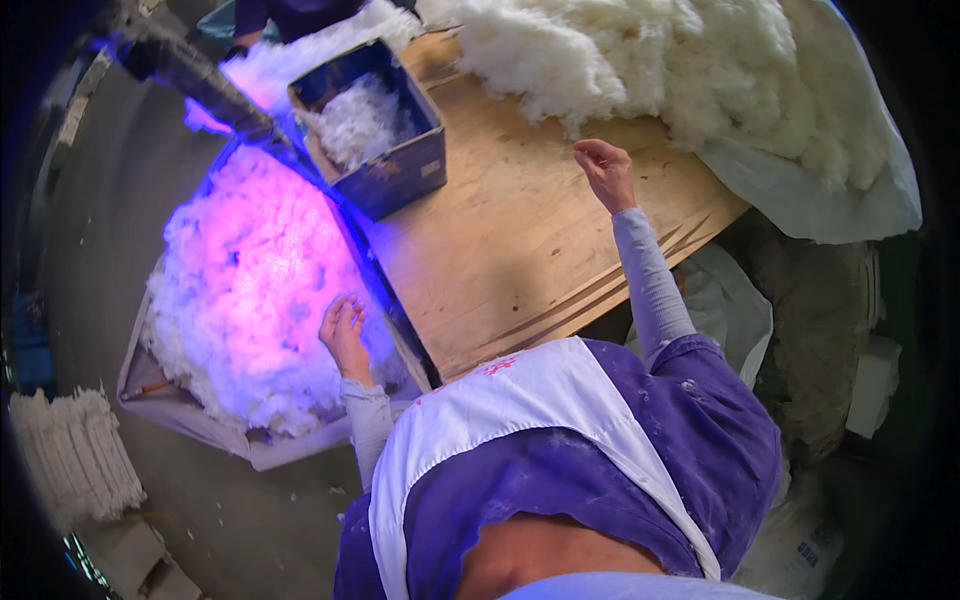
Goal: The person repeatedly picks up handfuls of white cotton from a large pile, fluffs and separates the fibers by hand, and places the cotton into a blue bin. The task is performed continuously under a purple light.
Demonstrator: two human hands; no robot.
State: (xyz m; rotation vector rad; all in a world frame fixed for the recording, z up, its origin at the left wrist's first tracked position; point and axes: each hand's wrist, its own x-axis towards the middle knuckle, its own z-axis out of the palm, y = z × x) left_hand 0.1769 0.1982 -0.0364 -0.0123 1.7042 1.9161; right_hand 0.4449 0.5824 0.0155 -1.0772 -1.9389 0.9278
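Under blue-pink light on the left lies a heap of white fluffy fibre (265, 290) in a cloth-lined box (290, 445). My left hand (346, 338) is at the right side of this heap, its fingers loosely bent and apart, with nothing seen in them. Over the wooden table (480, 240), my right hand (607, 175) is raised with its fingertips pressed together. Whether a wisp of fibre is between them is too small to tell. Just beyond that hand is the edge of a big cream-white fibre pile (640, 70).
A blue box (390, 170) with some white fibre (360, 120) in it stands at the table's left edge. A dark bar (215, 90) slants above the heap. White sheeting (820, 200) hangs off the table's right side. At the far edge, another person (300, 15) is partly visible.
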